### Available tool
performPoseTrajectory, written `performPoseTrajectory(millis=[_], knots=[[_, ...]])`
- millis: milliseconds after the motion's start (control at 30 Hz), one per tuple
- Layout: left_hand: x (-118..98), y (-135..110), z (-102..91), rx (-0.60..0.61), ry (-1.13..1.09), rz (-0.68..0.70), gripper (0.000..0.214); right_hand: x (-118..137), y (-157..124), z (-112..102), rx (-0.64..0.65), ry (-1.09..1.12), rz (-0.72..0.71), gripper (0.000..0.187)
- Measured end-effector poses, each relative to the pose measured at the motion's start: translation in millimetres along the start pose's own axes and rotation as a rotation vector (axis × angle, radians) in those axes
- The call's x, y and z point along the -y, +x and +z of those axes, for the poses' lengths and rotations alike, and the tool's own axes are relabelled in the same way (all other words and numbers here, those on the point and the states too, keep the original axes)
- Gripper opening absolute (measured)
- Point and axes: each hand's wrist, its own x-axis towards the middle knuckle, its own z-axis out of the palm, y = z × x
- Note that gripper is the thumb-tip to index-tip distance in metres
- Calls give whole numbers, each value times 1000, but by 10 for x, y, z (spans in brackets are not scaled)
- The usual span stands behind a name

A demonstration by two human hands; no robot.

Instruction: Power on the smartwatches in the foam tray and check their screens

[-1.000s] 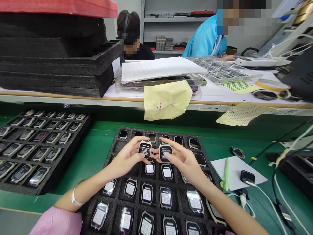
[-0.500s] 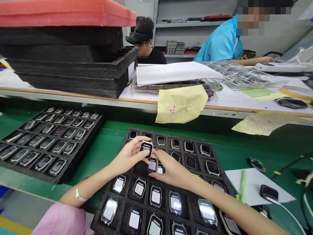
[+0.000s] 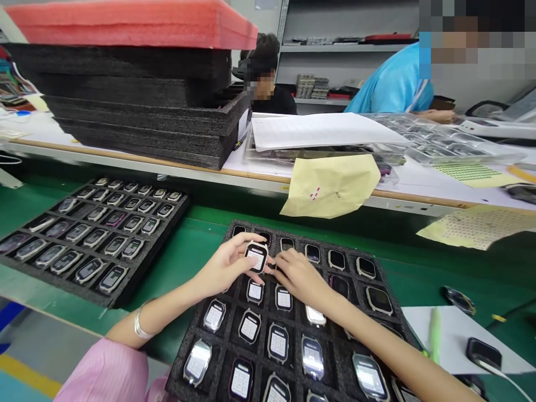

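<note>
My left hand (image 3: 234, 262) is closed around a smartwatch body (image 3: 256, 258) without a strap, thumb on its lit screen, above the black foam tray (image 3: 293, 326). Close to the right edge of that watch, my right hand (image 3: 300, 276) is closed, its fingers curled down over the tray. Whatever its fingertips grip is hidden. Below the hands, a watch with a lit screen (image 3: 255, 291) sits in a tray slot, and another lit watch (image 3: 283, 298) lies one slot to the right. Dark-screened watches fill the back rows.
A second foam tray of watches (image 3: 96, 240) lies to the left on the green bench. Black foam trays (image 3: 146, 111) are stacked on the shelf under a red foam sheet (image 3: 134, 25). A cabled watch (image 3: 483, 353) rests at right. Two people sit beyond.
My right hand has come away from a watch that now lies in the tray slot, and moved up and back. My left hand still holds its watch. The view has shifted slightly left.
</note>
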Motion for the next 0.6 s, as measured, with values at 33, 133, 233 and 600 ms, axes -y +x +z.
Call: performPoseTrajectory(millis=[33,133,233,600], knots=[[12,-1,-24,4,14,3,36,-49,7,-1,-2,-13,29,10],[93,18,-135,28,131,1,53,-152,8,61,-11,17,79,9],[230,79,-325,45,480,14,51,-201,-19,120,-42,87,143,23],[474,218,-716,80,1351,38,58,-149,-258,-246,-148,904,267,31]])
